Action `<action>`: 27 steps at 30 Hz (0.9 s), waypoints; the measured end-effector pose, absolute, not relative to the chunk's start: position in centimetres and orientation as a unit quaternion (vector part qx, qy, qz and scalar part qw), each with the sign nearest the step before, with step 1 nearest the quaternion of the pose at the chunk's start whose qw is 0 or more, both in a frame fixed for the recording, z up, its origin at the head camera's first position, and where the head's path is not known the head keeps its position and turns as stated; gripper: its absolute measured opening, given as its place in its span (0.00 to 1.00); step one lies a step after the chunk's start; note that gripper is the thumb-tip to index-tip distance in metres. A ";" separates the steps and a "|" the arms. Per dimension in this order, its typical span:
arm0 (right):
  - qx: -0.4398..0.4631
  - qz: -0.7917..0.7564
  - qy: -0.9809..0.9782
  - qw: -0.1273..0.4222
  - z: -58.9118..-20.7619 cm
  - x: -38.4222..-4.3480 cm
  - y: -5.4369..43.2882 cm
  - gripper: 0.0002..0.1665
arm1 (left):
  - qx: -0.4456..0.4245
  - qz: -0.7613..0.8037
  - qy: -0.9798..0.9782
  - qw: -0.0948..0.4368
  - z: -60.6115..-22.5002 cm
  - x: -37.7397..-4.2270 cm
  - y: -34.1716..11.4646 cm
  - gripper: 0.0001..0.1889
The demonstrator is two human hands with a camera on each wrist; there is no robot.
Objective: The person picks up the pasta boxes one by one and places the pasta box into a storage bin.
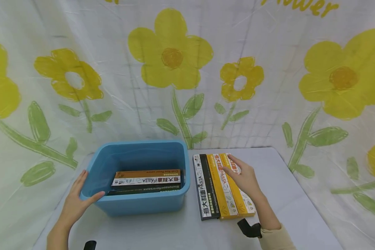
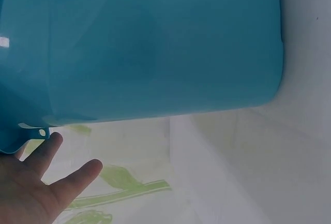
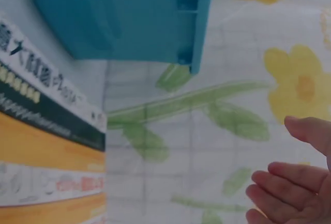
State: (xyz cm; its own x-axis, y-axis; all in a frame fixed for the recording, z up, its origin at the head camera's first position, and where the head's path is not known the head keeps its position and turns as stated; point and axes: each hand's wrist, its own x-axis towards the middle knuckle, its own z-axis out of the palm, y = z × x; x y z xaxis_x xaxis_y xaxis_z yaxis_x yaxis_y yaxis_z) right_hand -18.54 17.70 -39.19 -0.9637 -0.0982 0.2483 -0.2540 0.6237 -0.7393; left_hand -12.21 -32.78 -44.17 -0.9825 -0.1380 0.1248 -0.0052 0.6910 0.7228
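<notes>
Bin (image 1: 140, 207), light blue, set on white table (image 1: 290, 187), left of centre. Pasta boxes (image 1: 147, 180) stacked inside, laid flat along near wall; orange, white and black faces seen, exact count can't be told.

Bin steadied at its left end by left hand (image 1: 76, 198): fingers spread along left rim, thumb stretched over near rim, no curl round it seen.

Three more boxes laid side by side on table, just right of bin: black-and-white box (image 1: 207, 187) nearest bin, then middle yellow box (image 1: 221, 185), then right yellow box (image 1: 241, 196). White strips carried on both yellow ones.

Right hand (image 1: 246, 178) held over far part of right yellow box, fingers extended, thumb spread apart, nothing gripped. Contact with box can't be confirmed. Black strap (image 1: 249, 229) worn at right wrist. Table backed by flower-printed sheet (image 1: 128, 114).
</notes>
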 end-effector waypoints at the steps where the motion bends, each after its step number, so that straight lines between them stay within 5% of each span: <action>1: 0.087 0.419 -0.899 0.089 -39.7 -18.1 18.3 0.34 | 0.040 -0.390 -0.916 0.086 -44.2 -12.2 -32.8 0.52; 14: -0.018 0.402 -0.915 0.035 -45.5 -14.8 23.5 0.38 | 0.054 -0.381 -0.920 0.076 -43.9 -12.3 -32.7 0.53; 27: -0.025 0.358 -0.931 -0.064 -51.8 -13.8 24.6 0.71 | 0.053 -0.378 -0.921 0.080 -44.0 -12.3 -32.8 0.53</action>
